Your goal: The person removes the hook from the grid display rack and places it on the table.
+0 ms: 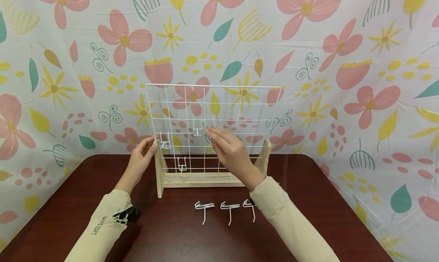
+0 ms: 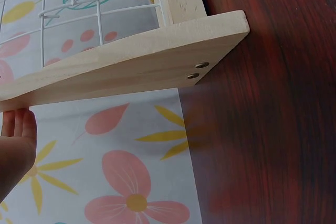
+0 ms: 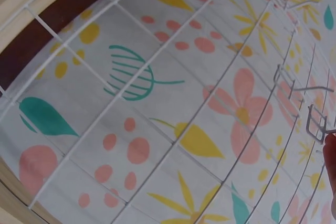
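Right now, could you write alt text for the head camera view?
A person's right hand fits a white hook onto a white wire grid in a wooden stand while the left hand steadies it; three hooks lie on the dark table.

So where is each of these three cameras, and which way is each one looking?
Head: worn on the head, looking forward and down at the wire grid, both forearms, left hand and right hand.
Left wrist: low beside the wooden stand, looking along it; fingertips show.
Right wrist: close against the grid, looking through; fingertips at the edges.
All three share the grid; head and left wrist share the stand.
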Demonstrator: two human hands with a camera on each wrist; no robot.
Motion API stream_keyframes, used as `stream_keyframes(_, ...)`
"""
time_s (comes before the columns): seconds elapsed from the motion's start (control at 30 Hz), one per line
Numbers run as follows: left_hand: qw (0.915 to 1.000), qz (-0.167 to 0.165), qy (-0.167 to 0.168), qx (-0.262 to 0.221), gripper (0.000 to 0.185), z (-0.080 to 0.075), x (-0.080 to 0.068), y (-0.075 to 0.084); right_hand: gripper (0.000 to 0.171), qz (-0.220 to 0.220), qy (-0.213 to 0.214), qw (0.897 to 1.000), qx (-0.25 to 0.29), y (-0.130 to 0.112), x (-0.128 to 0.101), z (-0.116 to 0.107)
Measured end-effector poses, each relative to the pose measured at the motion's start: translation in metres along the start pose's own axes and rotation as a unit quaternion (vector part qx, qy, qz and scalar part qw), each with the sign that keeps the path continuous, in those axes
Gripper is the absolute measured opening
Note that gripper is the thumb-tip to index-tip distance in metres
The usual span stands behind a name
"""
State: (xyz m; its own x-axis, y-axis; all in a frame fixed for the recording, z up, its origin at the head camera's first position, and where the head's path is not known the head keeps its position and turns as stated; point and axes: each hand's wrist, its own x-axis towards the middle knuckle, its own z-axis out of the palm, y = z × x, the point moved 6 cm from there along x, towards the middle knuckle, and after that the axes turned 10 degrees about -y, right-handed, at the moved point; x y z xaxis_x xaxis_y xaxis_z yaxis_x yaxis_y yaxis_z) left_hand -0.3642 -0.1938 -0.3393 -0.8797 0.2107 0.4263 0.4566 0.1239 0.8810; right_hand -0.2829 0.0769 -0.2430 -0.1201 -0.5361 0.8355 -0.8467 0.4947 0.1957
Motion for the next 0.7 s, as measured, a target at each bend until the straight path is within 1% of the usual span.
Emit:
stream_keyframes(0.07, 1.0, 0.0, 0.003, 0.001, 0.041, -0.002, 0.003, -0.008, 0.027, -0.004, -0.005, 1.0, 0.003, -0.002, -0.003, 0.002)
stream_keyframes(0.17, 1.0, 0.005, 0.006, 0.002, 0.041, -0.003, 0.003, -0.01, 0.027, -0.011, -0.011, 1.0, 0.005, -0.006, -0.008, 0.006)
stream_keyframes(0.33, 1.0, 0.004, 0.006, 0.001, 0.041, -0.002, 0.003, -0.009, 0.027, -0.021, -0.02, 1.0, 0.006, -0.013, -0.015, 0.012)
stream_keyframes(0.4, 1.0, 0.003, 0.003, -0.003, 0.04, -0.001, 0.002, -0.005, 0.025, -0.025, -0.023, 0.999, 0.009, -0.015, -0.017, 0.015)
stream_keyframes(0.6, 1.0, 0.0, -0.004, 0.0, 0.039, 0.005, -0.005, 0.017, 0.021, -0.033, -0.035, 0.999, 0.008, -0.024, -0.023, 0.021)
stream_keyframes(0.7, 1.0, 0.0, -0.003, 0.002, 0.039, 0.005, -0.005, 0.018, 0.02, -0.034, -0.036, 0.999, 0.011, -0.026, -0.026, 0.023)
